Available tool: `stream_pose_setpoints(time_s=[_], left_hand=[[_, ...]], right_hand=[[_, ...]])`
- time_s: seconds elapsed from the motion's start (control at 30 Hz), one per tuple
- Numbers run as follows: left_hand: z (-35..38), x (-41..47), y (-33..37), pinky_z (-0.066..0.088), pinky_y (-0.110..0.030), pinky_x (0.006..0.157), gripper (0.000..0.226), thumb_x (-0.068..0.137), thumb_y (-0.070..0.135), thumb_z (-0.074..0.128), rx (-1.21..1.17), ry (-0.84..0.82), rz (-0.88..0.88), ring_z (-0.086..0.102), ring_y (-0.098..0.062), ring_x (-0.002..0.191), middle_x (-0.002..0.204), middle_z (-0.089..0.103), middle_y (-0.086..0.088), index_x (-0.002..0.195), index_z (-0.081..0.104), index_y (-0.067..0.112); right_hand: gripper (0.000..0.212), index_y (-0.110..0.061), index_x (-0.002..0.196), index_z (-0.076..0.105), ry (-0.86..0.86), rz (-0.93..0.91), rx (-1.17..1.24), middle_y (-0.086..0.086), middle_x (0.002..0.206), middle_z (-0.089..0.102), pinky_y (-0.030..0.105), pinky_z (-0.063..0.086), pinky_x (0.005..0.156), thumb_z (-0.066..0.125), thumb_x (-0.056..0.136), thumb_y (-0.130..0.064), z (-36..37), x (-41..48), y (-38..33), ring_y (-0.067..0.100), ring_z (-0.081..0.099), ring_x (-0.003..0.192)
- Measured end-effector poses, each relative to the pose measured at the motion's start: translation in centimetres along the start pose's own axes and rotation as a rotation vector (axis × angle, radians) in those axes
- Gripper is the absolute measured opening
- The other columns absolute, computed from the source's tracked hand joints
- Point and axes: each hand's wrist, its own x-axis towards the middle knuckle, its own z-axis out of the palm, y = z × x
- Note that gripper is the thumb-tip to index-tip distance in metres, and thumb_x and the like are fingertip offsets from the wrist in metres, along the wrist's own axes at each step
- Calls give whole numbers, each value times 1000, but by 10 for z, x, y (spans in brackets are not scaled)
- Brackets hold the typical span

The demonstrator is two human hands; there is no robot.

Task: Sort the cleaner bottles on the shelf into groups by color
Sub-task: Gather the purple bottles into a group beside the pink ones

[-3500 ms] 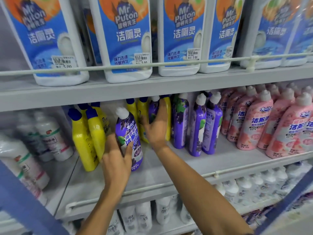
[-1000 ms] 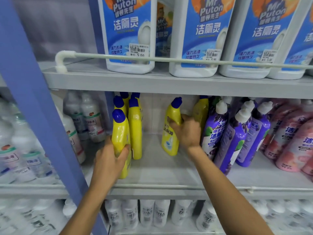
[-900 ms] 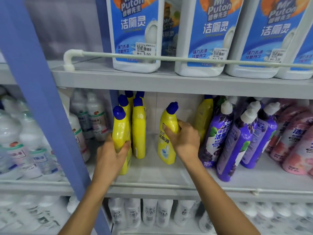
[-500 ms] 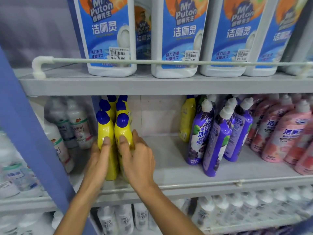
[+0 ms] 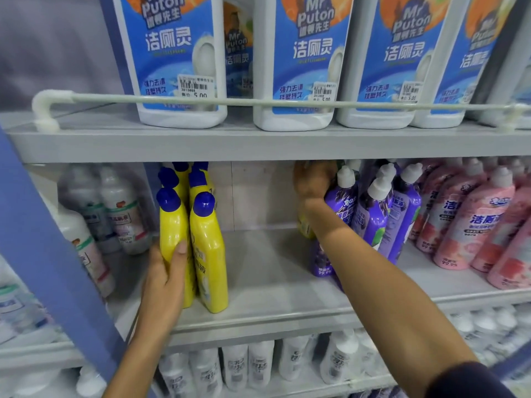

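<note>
Yellow cleaner bottles (image 5: 208, 254) with blue caps are bunched up tight on the middle shelf (image 5: 273, 285), right at the left hand (image 5: 165, 278). That hand wraps the front bottle (image 5: 172, 225) of the bunch low down. The thumb (image 5: 180, 249) lies flat across its front, and the other fingers are curled round the far side, out of sight. The next yellow one stands touching it just past the thumb tip.

The right hand (image 5: 313, 182) is way in at the back of the shelf and it's a total blur, so I can't tell if the fingers are spread or clamped on anything. Just below that wrist a bit of a lone yellow bottle (image 5: 304, 226) peeks out, and the purple bottles (image 5: 373, 214) sit tight against the hand's outer side. Pink bottles (image 5: 474, 222) are beyond those, well away from either hand.

Big white jugs (image 5: 296, 67) with blue labels sit on the shelf above. There are also white bottles (image 5: 123, 214) off past the left hand's knuckles, behind a blue post (image 5: 43, 254).
</note>
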Motion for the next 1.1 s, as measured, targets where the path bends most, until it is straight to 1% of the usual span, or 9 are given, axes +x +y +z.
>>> stream_pose_setpoints(time_s=[0.13,0.2,0.27,0.33,0.5,0.67,0.83,1.0,1.1], left_hand=[[1,-1,2,43,-39,94,15,102,61,44,14,4,-12,61,-15,108,109,62,27,111,50,51],[1,-2,3,42,-38,94,15,102,57,43,11,7,-8,60,-15,108,110,61,28,113,50,50],[2,-3,3,41,-37,93,25,102,56,43,12,11,10,59,-15,109,112,63,21,124,50,45],[1,-3,2,40,-37,94,37,102,56,43,18,18,21,58,-17,112,119,63,12,134,48,38],[2,-4,-1,41,-36,93,37,104,54,42,50,33,41,59,-15,109,119,63,13,137,46,38],[3,-6,3,39,-33,89,36,103,51,41,68,18,42,58,-15,104,117,63,14,135,46,36],[3,-7,1,39,-32,91,37,105,48,42,95,38,49,58,-14,106,121,63,13,138,46,32],[4,-10,4,37,-31,89,36,106,46,42,113,46,44,56,-11,102,111,61,22,137,47,29],[4,-11,7,37,-31,87,35,107,46,41,113,39,43,57,-8,97,114,61,16,135,47,26]], right_hand=[[60,4,138,44,-116,115,-56,23,141,48,37,29,116,65,91,-27,6,0,7,37,45,134],[58,2,136,50,-160,172,12,22,138,55,37,37,112,68,90,-29,16,-5,16,37,52,131],[46,1,120,65,-233,218,66,22,122,68,36,49,91,68,92,-34,21,-12,19,37,65,116],[41,0,106,72,-328,184,23,23,110,74,35,48,75,66,95,-39,22,-19,19,37,71,104],[56,-6,113,69,-548,-46,-211,18,115,71,36,50,82,66,91,-57,17,-52,-8,37,67,109],[56,-9,101,65,-631,-217,-241,15,105,72,34,41,73,59,92,-64,17,-91,-31,35,67,100],[57,-11,93,61,-654,-74,0,17,103,69,36,44,77,55,92,-68,12,-107,-41,38,63,99],[51,-13,95,57,-757,18,202,14,108,67,34,43,77,58,92,-64,18,-128,-50,35,62,100],[60,-11,101,60,-752,97,244,13,110,67,38,51,84,56,90,-70,18,-130,-51,32,62,101]])
